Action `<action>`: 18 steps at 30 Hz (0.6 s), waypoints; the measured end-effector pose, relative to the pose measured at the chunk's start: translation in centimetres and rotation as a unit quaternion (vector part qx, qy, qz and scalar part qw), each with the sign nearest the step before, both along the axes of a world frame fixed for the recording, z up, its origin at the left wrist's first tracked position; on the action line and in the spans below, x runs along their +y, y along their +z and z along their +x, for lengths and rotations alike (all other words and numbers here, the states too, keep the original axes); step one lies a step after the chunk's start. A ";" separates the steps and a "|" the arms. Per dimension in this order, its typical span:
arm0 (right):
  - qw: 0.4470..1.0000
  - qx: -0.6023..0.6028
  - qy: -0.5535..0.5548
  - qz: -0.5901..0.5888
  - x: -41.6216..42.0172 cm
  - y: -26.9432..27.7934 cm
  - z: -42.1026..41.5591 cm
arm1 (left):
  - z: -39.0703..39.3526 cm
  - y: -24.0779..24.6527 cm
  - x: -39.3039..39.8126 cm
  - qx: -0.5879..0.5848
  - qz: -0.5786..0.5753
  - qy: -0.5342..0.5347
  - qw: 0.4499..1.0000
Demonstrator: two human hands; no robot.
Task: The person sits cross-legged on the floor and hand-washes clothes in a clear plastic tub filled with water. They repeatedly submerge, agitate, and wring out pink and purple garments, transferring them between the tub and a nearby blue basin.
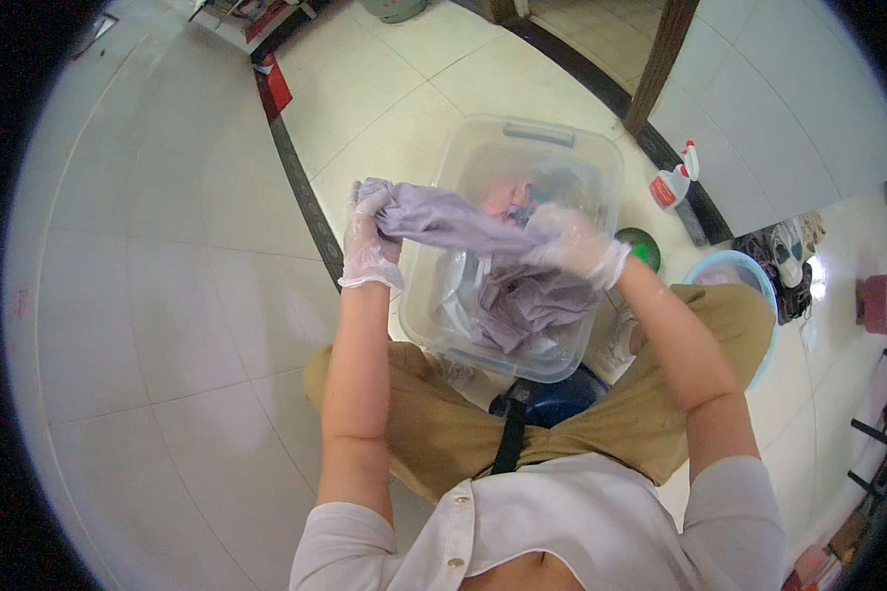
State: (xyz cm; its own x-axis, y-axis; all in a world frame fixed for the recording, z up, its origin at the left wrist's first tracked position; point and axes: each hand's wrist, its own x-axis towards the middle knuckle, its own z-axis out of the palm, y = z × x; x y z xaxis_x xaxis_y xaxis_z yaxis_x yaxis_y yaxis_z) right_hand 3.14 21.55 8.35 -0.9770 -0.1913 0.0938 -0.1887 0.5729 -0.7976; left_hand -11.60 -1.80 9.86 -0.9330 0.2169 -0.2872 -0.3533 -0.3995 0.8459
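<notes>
Both my hands wear thin, translucent gloves. My left hand (372,236) grips one end of a mauve cloth garment (451,218), left of a clear plastic storage bin. My right hand (573,244) is closed on the other part, over the bin, so the fabric stretches between the two hands. More mauve fabric (539,299) hangs or lies below my right hand, inside the clear plastic storage bin (414,314). Whether it is the same piece I cannot tell. A pink cloth (504,198) lies in the bin behind the stretched fabric.
Right of the bin stand a green round object (639,247), a white spray bottle (673,185) with a red label, and a light blue basin (761,272) beside my knee. Several shoes (787,255) lie beyond it. A dark blue object (562,395) is between my legs. A tiled wall (177,310) rises at left.
</notes>
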 end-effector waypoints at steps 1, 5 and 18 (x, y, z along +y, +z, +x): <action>0.986 -0.020 -0.042 -0.157 0.5 -0.2 -0.2 | 0.0 0.0 -0.2 0.037 -0.035 0.001 0.999; 0.770 -0.096 -0.174 -0.607 2.3 -1.3 -1.0 | 3.8 -0.4 1.8 0.117 -0.192 -0.315 0.922; 0.844 0.094 -0.322 -0.419 1.8 -4.7 -3.1 | 8.8 -2.8 5.7 0.059 0.008 -0.281 0.958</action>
